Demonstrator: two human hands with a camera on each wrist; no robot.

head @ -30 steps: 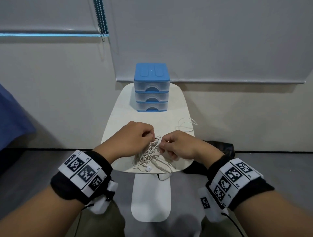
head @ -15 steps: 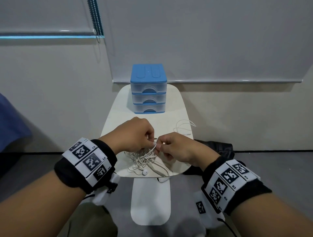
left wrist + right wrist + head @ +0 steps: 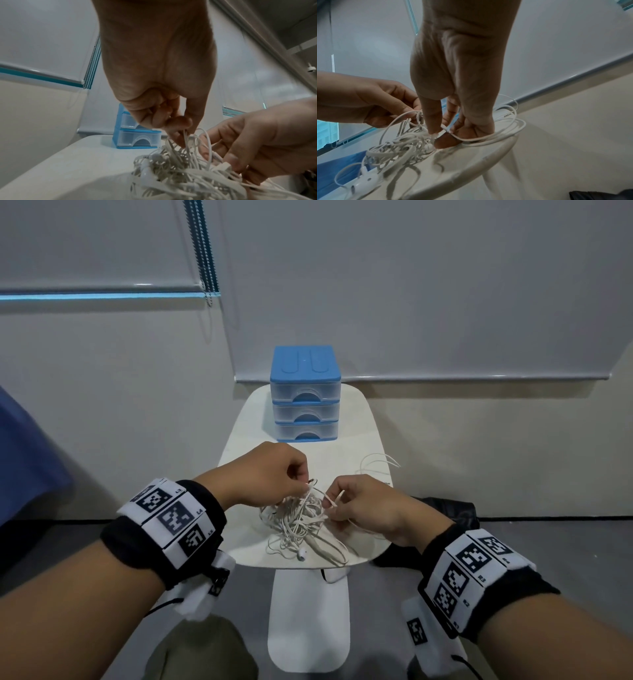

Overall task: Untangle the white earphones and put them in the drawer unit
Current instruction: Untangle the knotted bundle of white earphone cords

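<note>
A tangled bundle of white earphones (image 3: 298, 518) lies near the front of a small white table (image 3: 359, 436), with one earbud (image 3: 301, 554) by the front edge. My left hand (image 3: 274, 474) pinches a strand at the top of the tangle (image 3: 185, 135). My right hand (image 3: 359, 505) pinches another strand just to the right (image 3: 448, 129). Both hands hover just above the table. The blue drawer unit (image 3: 305, 395) with three clear drawers, all closed, stands at the table's far end.
A loose loop of white cable (image 3: 376, 463) lies at the table's right edge. A dark bag (image 3: 445, 508) sits on the floor to the right. A blue cloth (image 3: 24, 460) shows at the far left. Roller blinds cover the wall behind.
Both hands stay on the tangle and have drawn slightly apart, lifting strands from the bundle. The head view has shifted a little.
</note>
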